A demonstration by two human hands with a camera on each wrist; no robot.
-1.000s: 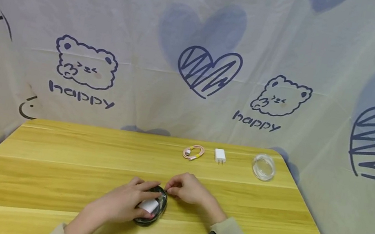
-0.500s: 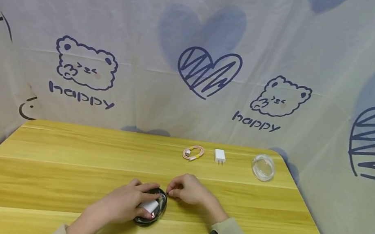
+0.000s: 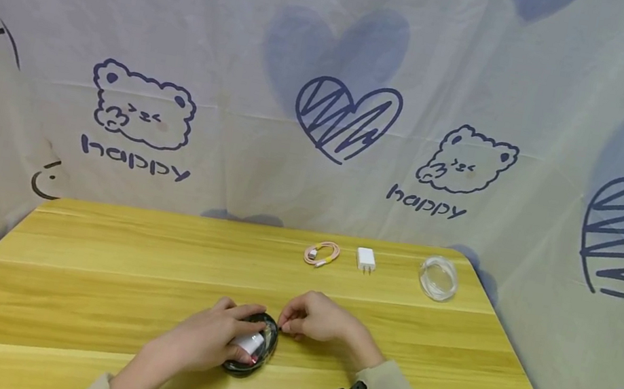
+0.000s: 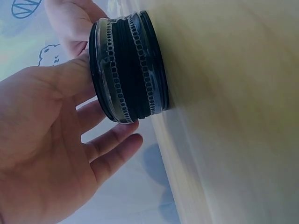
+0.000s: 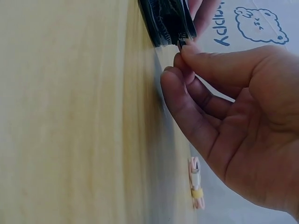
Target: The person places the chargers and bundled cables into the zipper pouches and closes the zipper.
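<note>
A round black spool (image 3: 269, 350) stands near the front middle of the table, dark cord wound between its discs and a white patch on its top face. My left hand (image 3: 204, 335) holds it from the left, thumb and fingers spread over its top and side in the head view. In the left wrist view, the spool (image 4: 128, 70) shows clear, chain-patterned edging beside the dark winding. On its right side, my right hand (image 3: 318, 319) pinches a small dark end (image 5: 181, 44) between thumb and forefinger, close against the spool's rim. The other right-hand fingers are bent and hold nothing visible.
Toward the table's back edge lie a coiled pink cable (image 3: 322, 253) with a yellow tie, a white plug adapter (image 3: 366, 259) and a clear-white coil (image 3: 438, 278). A printed cloth (image 3: 233, 71) hangs behind the wooden table (image 3: 124, 245).
My right hand has shifted slightly toward me and right along the spool's rim, still pinching the dark end. My left hand and the spool have hardly moved.
</note>
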